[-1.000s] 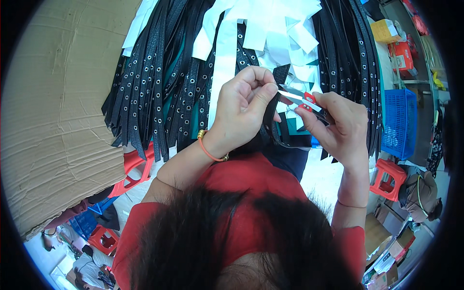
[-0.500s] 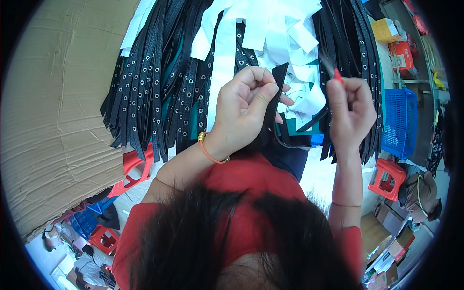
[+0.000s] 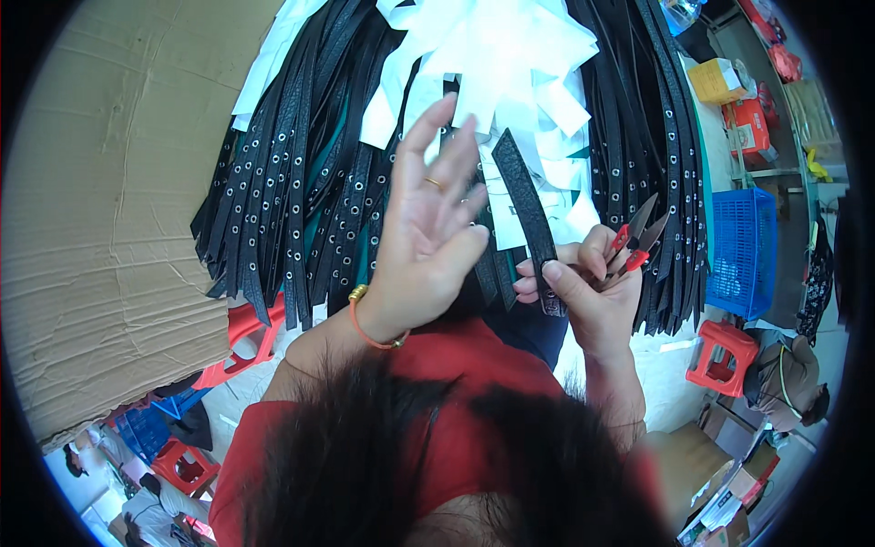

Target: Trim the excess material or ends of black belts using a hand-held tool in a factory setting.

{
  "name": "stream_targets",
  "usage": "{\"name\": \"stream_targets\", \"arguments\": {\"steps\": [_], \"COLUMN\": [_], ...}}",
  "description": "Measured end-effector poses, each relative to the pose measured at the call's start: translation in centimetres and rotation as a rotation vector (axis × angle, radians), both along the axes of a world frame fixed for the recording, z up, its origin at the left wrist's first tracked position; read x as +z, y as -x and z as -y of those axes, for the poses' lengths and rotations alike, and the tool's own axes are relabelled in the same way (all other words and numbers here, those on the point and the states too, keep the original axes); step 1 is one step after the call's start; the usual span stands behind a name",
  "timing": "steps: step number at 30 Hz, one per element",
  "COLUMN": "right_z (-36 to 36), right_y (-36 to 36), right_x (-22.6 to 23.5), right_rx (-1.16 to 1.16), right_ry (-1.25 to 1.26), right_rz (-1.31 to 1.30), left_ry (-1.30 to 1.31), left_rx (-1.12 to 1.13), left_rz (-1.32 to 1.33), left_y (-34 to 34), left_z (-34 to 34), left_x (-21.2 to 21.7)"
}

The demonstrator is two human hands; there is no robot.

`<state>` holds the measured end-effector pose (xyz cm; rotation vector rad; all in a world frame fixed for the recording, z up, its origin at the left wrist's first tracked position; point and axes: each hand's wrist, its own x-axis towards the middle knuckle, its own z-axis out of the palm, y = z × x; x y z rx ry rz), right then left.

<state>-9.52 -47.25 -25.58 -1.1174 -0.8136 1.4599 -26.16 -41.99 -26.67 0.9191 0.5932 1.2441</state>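
My left hand [image 3: 424,246] is open in front of me, its fingers spread and slightly blurred, with nothing in it. My right hand [image 3: 597,296] pinches a black leather belt [image 3: 523,196] between thumb and fingers. The belt's pointed end sticks up and leans left. Tucked in the same hand is a pair of thread snips [image 3: 640,239] with red grips, its blades apart and pointing up and right. Beyond both hands, white paper strips [image 3: 492,55] lie over the middle of the work surface.
Black belts with metal eyelets hang in a left bundle [image 3: 292,182] and a right bundle [image 3: 638,137]. Cardboard [image 3: 128,182] covers the far left. On the right are a blue plastic basket [image 3: 743,255] and a red stool [image 3: 723,357]. Other people sit at the lower left.
My left hand has let go of the belt and spread its fingers. My right hand has come down and left with the snips and now grips the belt.
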Motion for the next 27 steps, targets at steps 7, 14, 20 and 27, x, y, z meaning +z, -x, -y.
{"name": "stream_targets", "arguments": {"steps": [7,14,20,27], "right_z": [1.3,2.1,2.4,2.1], "right_y": [-0.1,0.8,1.5,1.5], "right_x": [0.1,-1.5,-2.7,-1.9], "right_rx": [-0.028,-0.155,-0.229,-0.127], "right_ry": [-0.054,-0.253,-0.625,-0.436], "right_rz": [0.053,0.386,1.237,0.786], "left_ry": [-0.070,0.002,0.021,0.047], "left_rx": [0.139,0.005,0.029,-0.001], "left_rz": [-0.134,-0.141,-0.266,-0.180], "left_y": [-0.2,-1.9,-3.3,-3.1], "left_z": [0.5,1.6,1.5,1.2], "left_x": [0.0,0.1,-0.1,-0.6]}}
